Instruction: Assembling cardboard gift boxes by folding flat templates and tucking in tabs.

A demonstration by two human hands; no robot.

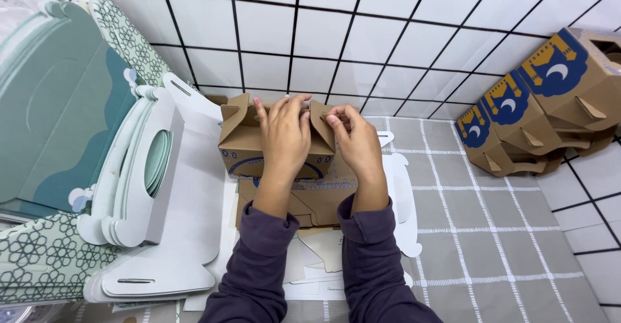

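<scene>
A small brown cardboard box [240, 147] with blue print stands in front of me on a stack of flat brown box blanks [323, 197]. Its top flaps are partly folded up. My left hand [283, 135] lies over the middle of the box top, fingers pressing the flaps together. My right hand [357, 143] pinches the right-hand flap at the box's top right corner. Both arms wear dark purple sleeves.
Several folded brown boxes [550, 96] with blue and yellow print are piled against the tiled wall at the right. At the left lie stacks of white die-cut card sheets [174, 232] and teal patterned cardboard [58, 116]. A grey checked cloth [491, 232] covers the surface.
</scene>
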